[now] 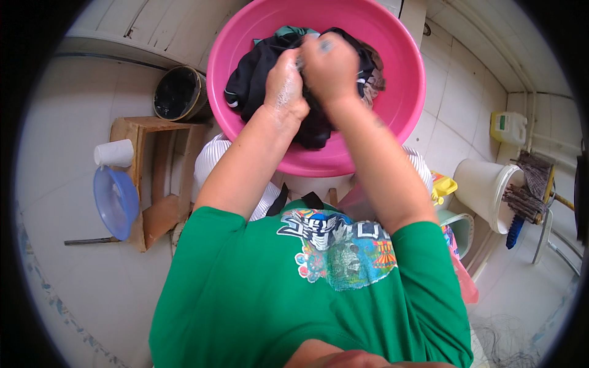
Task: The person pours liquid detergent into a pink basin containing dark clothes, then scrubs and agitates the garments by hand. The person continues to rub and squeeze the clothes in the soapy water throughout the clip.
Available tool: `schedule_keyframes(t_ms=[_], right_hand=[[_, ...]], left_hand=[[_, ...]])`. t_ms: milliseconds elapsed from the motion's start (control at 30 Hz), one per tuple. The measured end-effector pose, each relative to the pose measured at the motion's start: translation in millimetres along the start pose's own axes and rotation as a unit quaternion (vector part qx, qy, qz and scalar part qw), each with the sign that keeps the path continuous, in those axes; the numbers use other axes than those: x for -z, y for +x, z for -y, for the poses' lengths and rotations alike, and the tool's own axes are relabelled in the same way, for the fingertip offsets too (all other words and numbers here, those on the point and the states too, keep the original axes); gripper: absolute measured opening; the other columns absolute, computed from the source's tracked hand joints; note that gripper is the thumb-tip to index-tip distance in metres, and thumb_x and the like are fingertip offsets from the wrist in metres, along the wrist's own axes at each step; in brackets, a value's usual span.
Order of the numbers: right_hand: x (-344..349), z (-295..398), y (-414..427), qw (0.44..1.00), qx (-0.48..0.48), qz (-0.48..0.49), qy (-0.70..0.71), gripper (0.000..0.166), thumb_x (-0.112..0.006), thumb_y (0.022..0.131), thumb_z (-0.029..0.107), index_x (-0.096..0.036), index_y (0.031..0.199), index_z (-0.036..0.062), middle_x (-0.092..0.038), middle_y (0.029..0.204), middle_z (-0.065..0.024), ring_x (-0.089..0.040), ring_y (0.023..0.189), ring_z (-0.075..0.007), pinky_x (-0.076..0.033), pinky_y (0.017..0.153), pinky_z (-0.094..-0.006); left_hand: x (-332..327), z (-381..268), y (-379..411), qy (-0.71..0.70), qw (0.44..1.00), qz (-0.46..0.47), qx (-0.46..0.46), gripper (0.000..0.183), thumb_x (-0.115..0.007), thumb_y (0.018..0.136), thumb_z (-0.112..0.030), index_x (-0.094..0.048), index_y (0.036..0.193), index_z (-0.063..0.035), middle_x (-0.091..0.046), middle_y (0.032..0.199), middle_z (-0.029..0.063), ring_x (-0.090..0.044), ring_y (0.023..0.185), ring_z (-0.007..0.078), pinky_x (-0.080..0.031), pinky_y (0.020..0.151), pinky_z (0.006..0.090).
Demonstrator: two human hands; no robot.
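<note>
A pink plastic basin (225,108) stands in front of me with a heap of clothes in it. On top lies a black garment (257,69) with white trim. My left hand (286,85), wet with soap suds, is closed on a bunched part of it. Against it, my right hand (332,64) is also closed on the cloth, blurred by motion. The fingers of both hands are mostly hidden. Beneath the black cloth, a green cloth (294,31) shows at the far side and a brownish garment (372,89) at the right.
To the left are a black bucket (202,94), a wooden stool on its side (135,152), a white cup (115,153) and a blue bowl (103,202). At right stand a white bucket (478,188), a mop (529,193) and a plastic jug (511,128).
</note>
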State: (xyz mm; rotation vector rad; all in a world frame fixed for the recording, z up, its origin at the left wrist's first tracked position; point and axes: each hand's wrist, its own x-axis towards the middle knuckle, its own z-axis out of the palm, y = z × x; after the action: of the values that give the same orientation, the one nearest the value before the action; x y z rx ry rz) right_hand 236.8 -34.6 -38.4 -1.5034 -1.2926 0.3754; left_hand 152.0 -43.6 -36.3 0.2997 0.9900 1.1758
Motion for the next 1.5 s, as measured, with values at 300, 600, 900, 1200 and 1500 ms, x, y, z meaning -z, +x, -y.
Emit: schedule_keyframes(t_ms=[300, 600, 900, 1200, 1500], right_hand=[[88, -4, 29, 0.918, -0.023, 0.367, -0.148, 0.061, -0.085, 0.062, 0.039, -0.069, 0.105, -0.0019, -0.068, 0.084, -0.0147, -0.066, 0.080, -0.0259, -0.051, 0.078, -0.0331], [60, -6, 39, 0.880, -0.201, 0.045, 0.429, 0.044, -0.051, 0.076, -0.004, -0.058, 0.120, -0.0027, -0.063, 0.090, -0.0065, -0.061, 0.076, -0.0154, -0.052, 0.071, -0.0269], [14, 8, 9, 0.999, -0.031, 0.021, -0.019, 0.025, -0.066, 0.077, 0.028, -0.065, 0.067, 0.0059, -0.057, 0.062, -0.0129, -0.061, 0.068, -0.0363, -0.051, 0.064, -0.0443], [-4, 9, 1, 0.999, 0.045, -0.017, -0.019, 0.028, -0.068, 0.079, 0.026, -0.062, 0.065, 0.0034, -0.060, 0.068, -0.0169, -0.059, 0.065, -0.0354, -0.048, 0.062, -0.0452], [-11, 18, -17, 0.994, 0.099, -0.030, -0.040, 0.029, -0.066, 0.082, 0.024, -0.061, 0.064, 0.0025, -0.059, 0.066, -0.0178, -0.058, 0.064, -0.0370, -0.047, 0.060, -0.0442]], left_hand=[[18, -73, 5, 0.124, 0.980, 0.040, -0.150, 0.022, -0.056, 0.094, -0.017, -0.062, 0.109, -0.0023, -0.065, 0.109, 0.0079, -0.059, 0.104, 0.0176, -0.044, 0.096, 0.0325], [20, -55, 21, 0.016, 0.987, 0.102, -0.125, 0.033, -0.061, 0.096, -0.026, -0.060, 0.122, -0.0046, -0.064, 0.110, 0.0038, -0.055, 0.110, 0.0151, -0.039, 0.100, 0.0366], [-5, 15, -10, -0.027, 0.999, 0.027, -0.021, 0.030, -0.052, 0.099, -0.035, -0.062, 0.106, -0.0078, -0.064, 0.097, 0.0027, -0.061, 0.087, 0.0166, -0.049, 0.080, 0.0314], [5, 7, -5, 0.021, 0.999, 0.036, -0.021, 0.027, -0.049, 0.099, -0.028, -0.062, 0.112, -0.0081, -0.065, 0.111, 0.0064, -0.061, 0.101, 0.0167, -0.050, 0.087, 0.0314], [36, 9, 22, 0.238, 0.940, 0.105, -0.219, 0.024, -0.049, 0.098, -0.028, -0.062, 0.093, -0.0081, -0.065, 0.090, 0.0060, -0.063, 0.084, 0.0214, -0.051, 0.079, 0.0342]])
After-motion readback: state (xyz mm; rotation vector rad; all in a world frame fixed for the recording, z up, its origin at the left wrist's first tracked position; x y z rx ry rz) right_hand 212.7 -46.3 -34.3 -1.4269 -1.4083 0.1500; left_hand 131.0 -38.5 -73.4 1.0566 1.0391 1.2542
